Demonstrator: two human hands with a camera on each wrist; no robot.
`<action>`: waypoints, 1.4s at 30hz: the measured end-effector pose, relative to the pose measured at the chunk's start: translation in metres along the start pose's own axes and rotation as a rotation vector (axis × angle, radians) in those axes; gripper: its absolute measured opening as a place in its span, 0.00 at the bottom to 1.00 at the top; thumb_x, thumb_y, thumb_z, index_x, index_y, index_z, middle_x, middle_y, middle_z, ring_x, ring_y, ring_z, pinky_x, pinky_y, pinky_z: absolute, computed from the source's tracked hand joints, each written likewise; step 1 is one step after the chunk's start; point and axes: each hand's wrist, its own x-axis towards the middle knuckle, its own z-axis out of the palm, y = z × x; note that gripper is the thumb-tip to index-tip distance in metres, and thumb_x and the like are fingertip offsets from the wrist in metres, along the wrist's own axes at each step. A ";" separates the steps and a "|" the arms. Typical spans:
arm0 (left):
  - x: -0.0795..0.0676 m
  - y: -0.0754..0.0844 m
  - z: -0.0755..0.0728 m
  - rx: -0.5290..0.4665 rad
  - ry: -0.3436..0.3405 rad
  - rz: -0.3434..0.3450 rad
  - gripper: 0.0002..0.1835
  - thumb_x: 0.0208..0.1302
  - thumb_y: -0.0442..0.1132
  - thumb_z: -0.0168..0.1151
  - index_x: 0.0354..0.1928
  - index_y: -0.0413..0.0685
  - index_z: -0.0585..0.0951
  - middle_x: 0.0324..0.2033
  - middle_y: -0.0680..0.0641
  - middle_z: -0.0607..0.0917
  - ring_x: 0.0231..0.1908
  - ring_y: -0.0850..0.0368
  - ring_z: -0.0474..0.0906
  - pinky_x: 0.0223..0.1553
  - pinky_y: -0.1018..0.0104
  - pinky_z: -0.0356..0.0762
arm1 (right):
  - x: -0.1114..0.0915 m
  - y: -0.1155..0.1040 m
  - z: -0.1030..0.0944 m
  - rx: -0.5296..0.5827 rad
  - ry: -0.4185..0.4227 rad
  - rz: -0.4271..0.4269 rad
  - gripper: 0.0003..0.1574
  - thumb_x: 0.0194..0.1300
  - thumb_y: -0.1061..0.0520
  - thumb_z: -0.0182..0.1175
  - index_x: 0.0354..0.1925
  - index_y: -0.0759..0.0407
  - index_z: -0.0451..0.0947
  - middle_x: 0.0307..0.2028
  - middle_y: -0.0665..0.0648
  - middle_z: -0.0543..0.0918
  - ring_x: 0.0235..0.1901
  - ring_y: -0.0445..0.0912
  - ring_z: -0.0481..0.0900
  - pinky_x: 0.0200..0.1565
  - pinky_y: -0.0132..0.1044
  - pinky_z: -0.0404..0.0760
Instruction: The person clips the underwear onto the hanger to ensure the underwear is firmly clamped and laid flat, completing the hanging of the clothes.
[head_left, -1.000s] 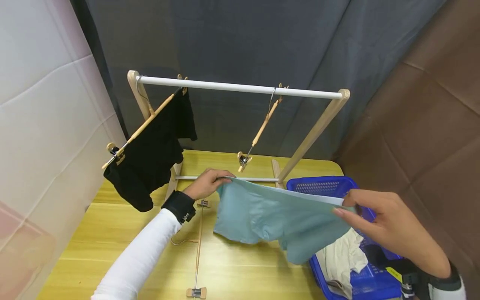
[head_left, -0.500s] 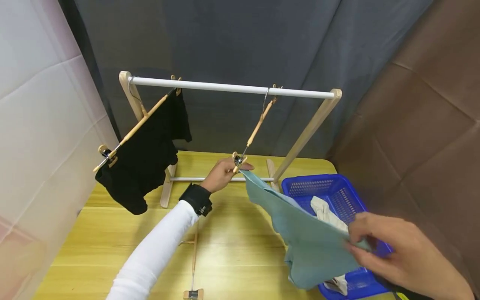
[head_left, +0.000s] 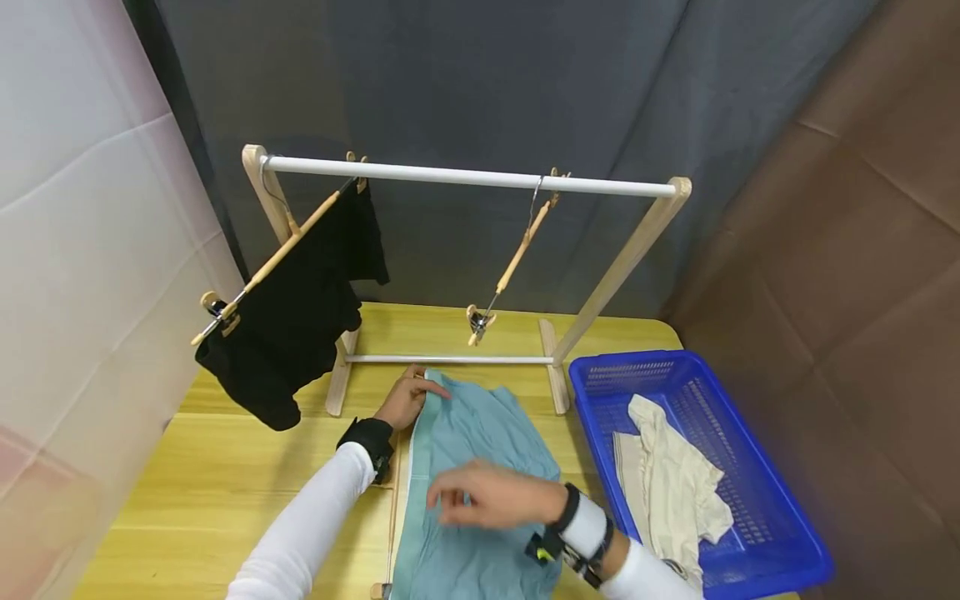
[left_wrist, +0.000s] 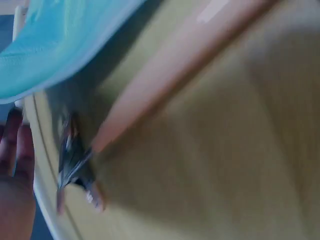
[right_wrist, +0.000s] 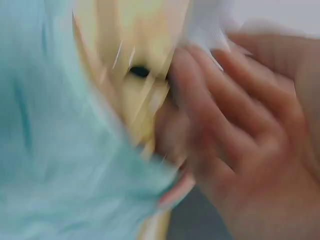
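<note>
Light teal shorts (head_left: 480, 425) lie over the table in the head view, their waistband running along the left side. My left hand (head_left: 405, 400) pinches the waistband's far corner, with one finger or thumb over the cloth. My right hand (head_left: 495, 496), blurred, hovers over the shorts with loosely curled fingers and nothing seen in its grasp. A wooden clip hanger (head_left: 395, 492) lies on the table beside the waistband, partly covered. The left wrist view shows one hanger clip (left_wrist: 75, 160) close to my left fingers. In the right wrist view, the cloth edge passes right by my right hand.
Behind stands a drying rack (head_left: 465, 175) with a white rail. Black shorts (head_left: 300, 308) hang clipped to a hanger at its left; a bare clip hanger (head_left: 517, 258) hangs right of the middle. A blue basket (head_left: 780, 517) at right holds cream cloth (head_left: 675, 483).
The shorts have come from being stretched between both hands in the air down onto the table, turned with the waistband to the left. My right hand has moved left from beside the basket.
</note>
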 end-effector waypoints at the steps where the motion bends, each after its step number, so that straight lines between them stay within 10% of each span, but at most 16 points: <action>1: -0.003 -0.002 0.001 -0.003 0.022 -0.023 0.26 0.62 0.15 0.42 0.38 0.47 0.87 0.45 0.40 0.76 0.35 0.51 0.70 0.37 0.61 0.66 | 0.011 0.018 -0.001 0.017 0.098 0.068 0.13 0.71 0.57 0.55 0.51 0.58 0.75 0.35 0.47 0.80 0.34 0.32 0.75 0.37 0.24 0.74; 6: -0.010 -0.003 0.008 -0.064 0.067 -0.132 0.21 0.66 0.18 0.44 0.39 0.44 0.85 0.39 0.46 0.84 0.27 0.53 0.75 0.35 0.62 0.72 | 0.056 0.091 -0.005 0.188 0.475 0.457 0.19 0.72 0.62 0.53 0.59 0.62 0.68 0.52 0.59 0.75 0.35 0.45 0.79 0.34 0.36 0.77; 11: -0.011 0.004 0.007 -0.062 0.106 -0.204 0.15 0.67 0.21 0.46 0.42 0.40 0.81 0.39 0.42 0.83 0.43 0.46 0.78 0.45 0.53 0.73 | 0.081 0.122 -0.002 0.382 0.461 0.573 0.29 0.74 0.63 0.48 0.69 0.64 0.56 0.65 0.65 0.64 0.31 0.52 0.81 0.30 0.38 0.76; 18: -0.012 0.009 -0.001 -0.034 0.358 -0.269 0.06 0.68 0.26 0.49 0.40 0.37 0.76 0.23 0.47 0.74 0.21 0.57 0.69 0.27 0.63 0.67 | 0.095 0.142 0.012 0.463 0.526 0.607 0.25 0.73 0.65 0.47 0.67 0.67 0.60 0.59 0.66 0.70 0.20 0.45 0.75 0.26 0.37 0.74; 23: -0.010 0.011 -0.007 -0.635 0.487 -0.374 0.16 0.74 0.38 0.47 0.25 0.41 0.70 0.13 0.53 0.60 0.12 0.62 0.52 0.17 0.65 0.50 | 0.103 0.147 0.022 0.491 0.521 0.586 0.27 0.74 0.64 0.46 0.69 0.64 0.58 0.63 0.65 0.65 0.22 0.46 0.76 0.27 0.37 0.75; 25: -0.008 0.010 -0.008 -0.693 0.493 -0.414 0.23 0.75 0.43 0.48 0.18 0.44 0.65 0.11 0.54 0.57 0.10 0.63 0.49 0.16 0.66 0.48 | 0.108 0.147 0.024 0.490 0.523 0.572 0.27 0.74 0.64 0.46 0.69 0.64 0.57 0.65 0.65 0.64 0.23 0.46 0.77 0.28 0.37 0.76; 33: -0.013 0.004 -0.015 0.201 0.337 -0.509 0.25 0.67 0.40 0.58 0.12 0.48 0.63 0.10 0.52 0.61 0.12 0.56 0.58 0.18 0.64 0.56 | 0.116 0.150 0.025 0.494 0.500 0.562 0.27 0.75 0.62 0.46 0.69 0.62 0.59 0.61 0.64 0.65 0.22 0.44 0.77 0.28 0.36 0.77; 42: -0.020 -0.007 -0.026 0.240 0.085 -0.568 0.18 0.63 0.38 0.56 0.16 0.47 0.65 0.13 0.51 0.64 0.14 0.56 0.61 0.20 0.65 0.58 | 0.109 0.160 0.024 0.574 0.519 0.542 0.25 0.75 0.63 0.46 0.68 0.62 0.60 0.59 0.62 0.66 0.22 0.45 0.76 0.31 0.38 0.76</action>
